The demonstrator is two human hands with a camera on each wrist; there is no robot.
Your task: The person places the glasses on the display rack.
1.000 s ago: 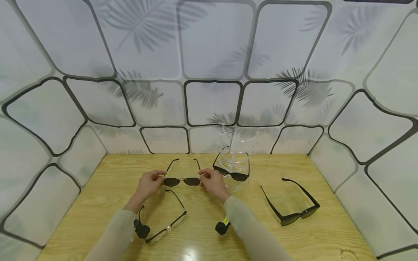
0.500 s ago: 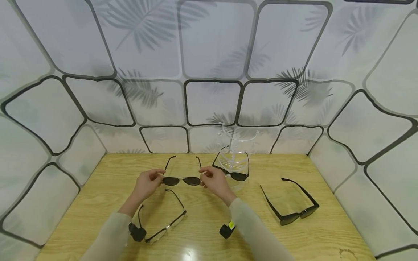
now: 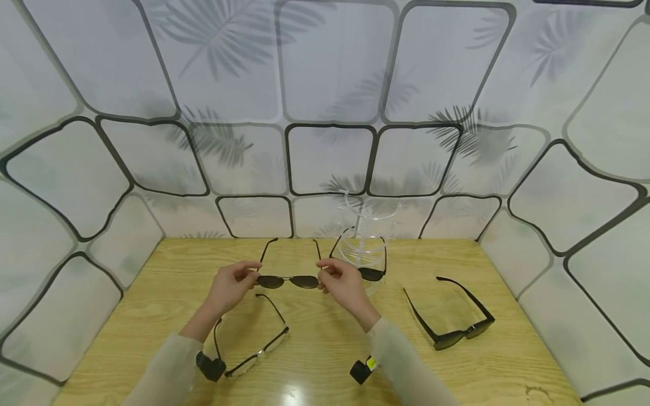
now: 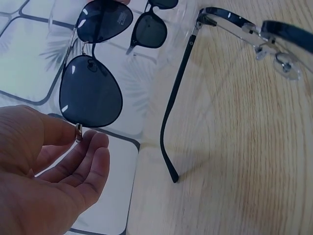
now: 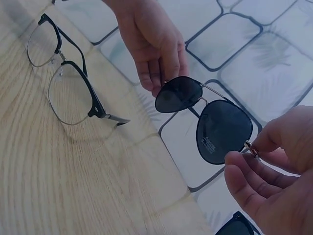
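Observation:
Both hands hold a pair of aviator sunglasses point(image 3: 304, 281), dark-lensed with a thin metal frame, over the table. Its temples are unfolded and point toward the back wall. My left hand point(image 3: 231, 286) pinches the left hinge between thumb and fingers. At the opposite hinge, my right hand point(image 3: 346, 286) has a similar pinch, clearly seen in the right wrist view with the dark lens point(image 5: 224, 131) beside the fingertips. Behind the right hand, black sunglasses point(image 3: 372, 274) hang on a clear display stand point(image 3: 361, 248); the hand covers part of them.
Clear eyeglasses point(image 3: 274, 339) with black browlines lie unfolded on the wooden table point(image 3: 315, 361), near the left forearm. Thick black sunglasses point(image 3: 449, 340) rest unfolded on the right side. Patterned wall panels point(image 3: 330, 163) enclose the back and both sides.
Both hands have shifted slightly to the right with the aviator sunglasses. The right hand now covers more of the sunglasses on the stand. The other glasses stay in place.

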